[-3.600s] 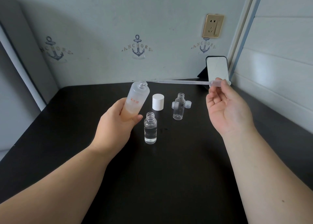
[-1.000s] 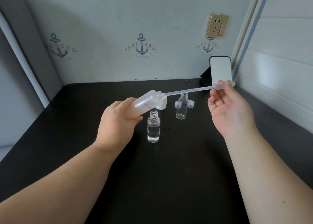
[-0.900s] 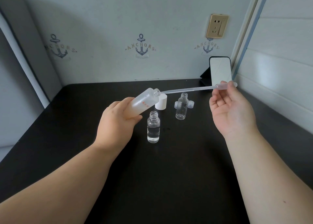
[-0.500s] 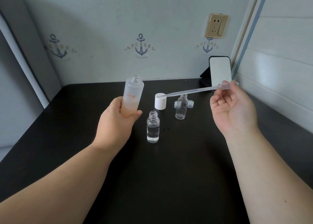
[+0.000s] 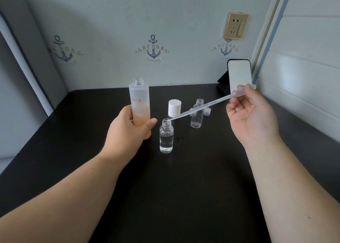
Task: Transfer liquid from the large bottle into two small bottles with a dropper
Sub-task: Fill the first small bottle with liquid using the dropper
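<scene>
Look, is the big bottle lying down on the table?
No, the left hand holds the big bottle upright, its open neck pointing up.

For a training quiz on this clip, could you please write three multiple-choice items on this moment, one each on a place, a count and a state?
1. Where is the dropper tip?
A. At the mouth of the near small bottle
B. Inside the large bottle
C. Flat on the table

2. How many small bottles stand on the table?
A. One
B. Two
C. Four

3. What state is the large bottle in?
A. Capped and lying down
B. Open, upright, in the left hand
C. Open, tipped over the far small bottle

Answers:
1. A, the tip meets that bottle's rim while the right hand holds the bulb end.
2. B, one near with liquid, one farther back.
3. B, its neck is bare and vertical, and the white cap stands on the table.
</scene>
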Available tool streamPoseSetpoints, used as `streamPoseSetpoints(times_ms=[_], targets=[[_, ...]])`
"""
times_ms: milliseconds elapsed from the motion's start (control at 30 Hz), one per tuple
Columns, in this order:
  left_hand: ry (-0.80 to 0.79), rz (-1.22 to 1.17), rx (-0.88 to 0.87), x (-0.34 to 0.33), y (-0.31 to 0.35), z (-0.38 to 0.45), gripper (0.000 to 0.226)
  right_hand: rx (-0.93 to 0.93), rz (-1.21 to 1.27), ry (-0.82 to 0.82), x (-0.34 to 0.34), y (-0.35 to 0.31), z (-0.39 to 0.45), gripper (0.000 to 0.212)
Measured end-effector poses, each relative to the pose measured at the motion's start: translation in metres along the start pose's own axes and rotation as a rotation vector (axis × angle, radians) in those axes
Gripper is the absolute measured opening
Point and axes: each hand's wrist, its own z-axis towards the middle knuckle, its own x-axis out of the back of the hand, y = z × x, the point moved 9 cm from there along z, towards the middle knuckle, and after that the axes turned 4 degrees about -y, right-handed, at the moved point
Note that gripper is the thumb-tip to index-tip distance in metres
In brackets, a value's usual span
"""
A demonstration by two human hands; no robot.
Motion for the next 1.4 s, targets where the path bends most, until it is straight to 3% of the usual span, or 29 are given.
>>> streamPoseSetpoints(times_ms=[133, 333, 500, 633, 767, 867, 1400], targets=[[0.017, -0.133, 0.025, 0.005, -0.001, -0.005, 0.039, -0.001, -0.006, -0.023, -0.001, -0.001, 0.001, 0.018], [0.301, -0.143, -0.094, 0.043, 0.020, -0.024, 0.026, 0.010, -0.041, -0.054, -0.003, -0.001, 0.003, 0.027], [0.059, -0.191, -0.222, 0.016, 0.035, -0.032, 0.026, 0.022, -0.036, -0.064, -0.004, -0.001, 0.003, 0.024], [-0.215, -0.089, -0.221, -0.013, 0.037, -0.032, 0.031, 0.028, -0.032, -0.062, -0.004, -0.002, 0.002, 0.024], [-0.372, 0.068, -0.245, -0.032, 0.038, -0.033, 0.038, 0.038, -0.038, -0.061, -0.006, -0.004, 0.001, 0.024], [-0.382, 0.201, -0.274, -0.039, 0.038, -0.032, 0.020, 0.053, -0.058, -0.058, -0.007, -0.006, 0.000, 0.027], [-0.380, 0.257, -0.278, -0.043, 0.033, -0.027, 0.015, 0.080, -0.084, -0.051, -0.007, -0.008, -0.001, 0.017]])
